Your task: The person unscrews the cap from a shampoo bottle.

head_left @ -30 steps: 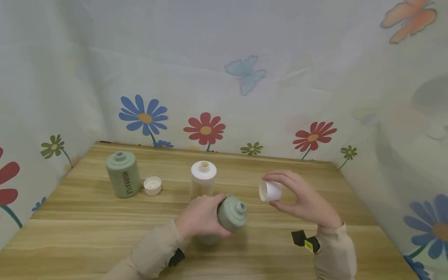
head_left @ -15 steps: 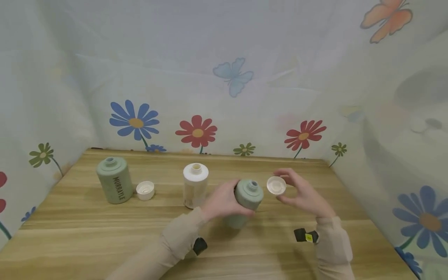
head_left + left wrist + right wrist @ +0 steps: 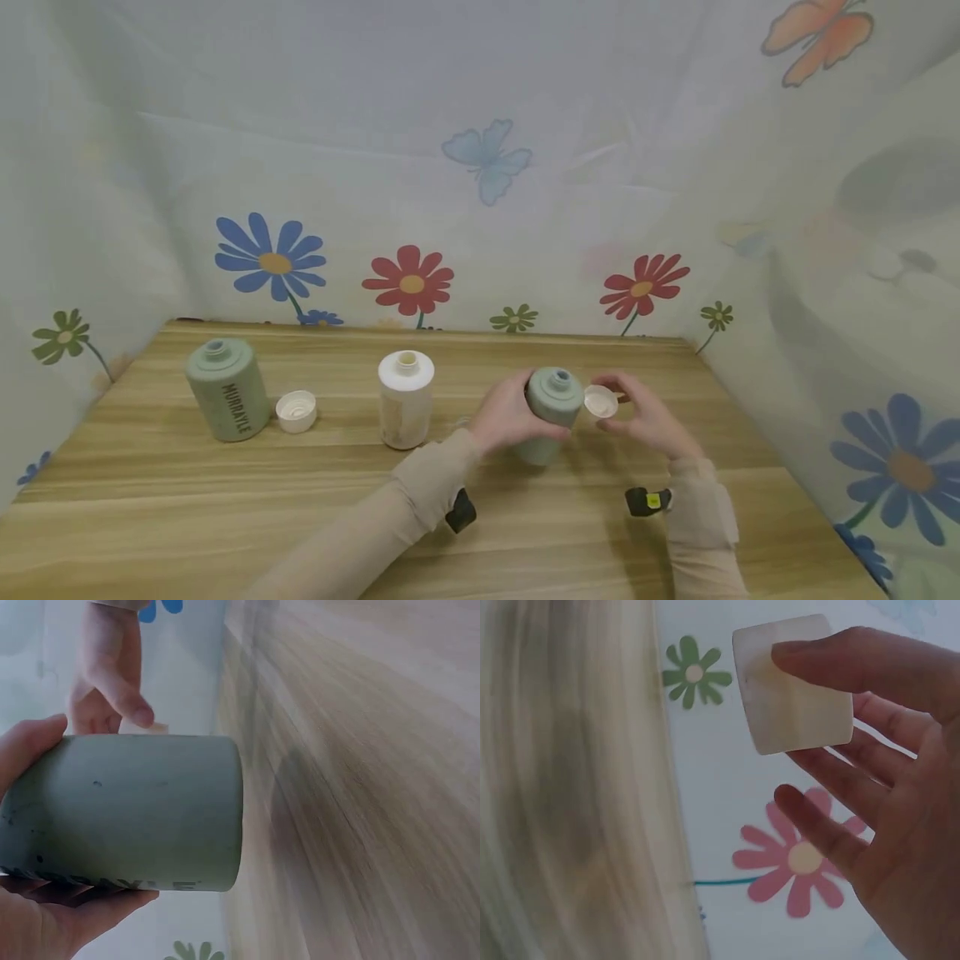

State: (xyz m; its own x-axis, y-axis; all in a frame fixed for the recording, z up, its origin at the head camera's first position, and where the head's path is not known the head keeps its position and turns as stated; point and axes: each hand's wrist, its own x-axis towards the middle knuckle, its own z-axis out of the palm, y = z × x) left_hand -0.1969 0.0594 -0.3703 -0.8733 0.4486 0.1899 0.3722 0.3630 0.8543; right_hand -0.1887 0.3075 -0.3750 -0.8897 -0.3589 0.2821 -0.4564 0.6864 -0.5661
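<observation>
My left hand (image 3: 513, 417) grips a green bottle (image 3: 553, 400) round its upper body and holds it above the table, its uncapped neck upward. In the left wrist view the bottle (image 3: 142, 810) lies between thumb and fingers, with dark lettering partly hidden by the fingers. Just right of the bottle, my right hand (image 3: 648, 421) pinches a white cap (image 3: 601, 402), hollow side toward the head camera. The right wrist view shows the thumb and fingers on either side of the cap (image 3: 795, 690).
An uncapped green bottle (image 3: 228, 392) marked MURRAYLE stands at the left of the wooden table (image 3: 225, 517). Beside it lies a white cap (image 3: 296, 412), hollow side up. A white uncapped bottle (image 3: 406, 400) stands in the middle. A flowered cloth (image 3: 360, 125) hangs behind.
My left hand has carried the green bottle rightward, nearer the cap, and brought it more upright. The right hand has turned the cap's hollow side toward the head camera.
</observation>
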